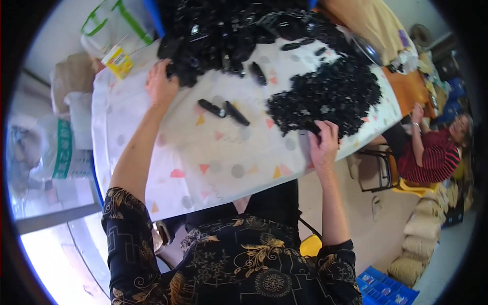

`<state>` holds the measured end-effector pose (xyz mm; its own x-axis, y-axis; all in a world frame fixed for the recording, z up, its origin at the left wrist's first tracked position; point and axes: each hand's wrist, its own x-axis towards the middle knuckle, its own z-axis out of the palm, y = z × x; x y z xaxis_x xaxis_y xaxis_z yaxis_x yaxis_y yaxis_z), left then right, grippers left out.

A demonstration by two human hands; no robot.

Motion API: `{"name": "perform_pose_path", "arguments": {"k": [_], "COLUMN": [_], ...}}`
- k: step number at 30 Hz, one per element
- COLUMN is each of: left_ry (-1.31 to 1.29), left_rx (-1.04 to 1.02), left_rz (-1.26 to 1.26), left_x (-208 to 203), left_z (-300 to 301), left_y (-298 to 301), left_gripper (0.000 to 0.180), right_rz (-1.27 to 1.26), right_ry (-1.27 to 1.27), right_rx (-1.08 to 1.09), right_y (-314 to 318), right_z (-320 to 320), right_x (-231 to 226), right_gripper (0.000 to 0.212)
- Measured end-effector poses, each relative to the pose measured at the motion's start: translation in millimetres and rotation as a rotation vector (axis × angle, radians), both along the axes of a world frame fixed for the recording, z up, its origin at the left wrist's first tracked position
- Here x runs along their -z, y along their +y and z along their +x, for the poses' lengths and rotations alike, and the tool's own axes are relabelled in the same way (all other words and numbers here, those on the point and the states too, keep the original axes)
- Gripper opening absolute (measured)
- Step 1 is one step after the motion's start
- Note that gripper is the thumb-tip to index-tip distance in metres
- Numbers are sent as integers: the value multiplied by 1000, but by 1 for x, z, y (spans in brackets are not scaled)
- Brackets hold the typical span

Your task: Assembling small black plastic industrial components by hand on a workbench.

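Observation:
My left hand (161, 85) reaches to the left edge of a large heap of black plastic parts (218, 43). Its thumb and fingers curl around a black piece there, partly hidden by the heap. At the near edge of a second pile, made of small black plastic pieces (328, 94), my right hand (325, 145) is closed, its fingertips on a small black piece. Between the hands lie two long black parts (236, 113) (209, 108), their inner ends close together. Another black oblong part (258, 74) rests between the heaps.
A patterned white cloth covers the table (223, 173). A yellow-and-white box (118, 62) stands at its far left corner, by a green-handled bag (114, 25). At right sits another person (432, 152) in a striped top. Sacks (422, 223) and a blue crate (386, 287) stand on the floor.

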<state>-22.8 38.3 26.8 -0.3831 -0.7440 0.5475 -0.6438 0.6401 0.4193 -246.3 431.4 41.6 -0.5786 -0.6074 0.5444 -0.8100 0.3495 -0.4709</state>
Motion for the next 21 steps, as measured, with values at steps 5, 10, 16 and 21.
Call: {"name": "perform_pose_path", "arguments": {"k": [5,10,16,21], "left_ry": [77,-56,-294,-494], "left_rx": [63,394,656,692], "left_rz": [-122,-91,-2,-34], "left_x": [-15,-47,-53,-52], "left_z": [22,31,18,17], "left_y": [42,95,114,117], "left_gripper": [49,46,46,28], "right_rz": [-173,-200,-163,25], "right_ry": [-123,-107,-157,-139], "right_rx": [9,43,-170,-192], "right_y": [-3,2,-8,-23], "right_z": [9,13,43,44], "right_x": [7,9,-1,-11], "right_gripper": [32,26,20,27]}}
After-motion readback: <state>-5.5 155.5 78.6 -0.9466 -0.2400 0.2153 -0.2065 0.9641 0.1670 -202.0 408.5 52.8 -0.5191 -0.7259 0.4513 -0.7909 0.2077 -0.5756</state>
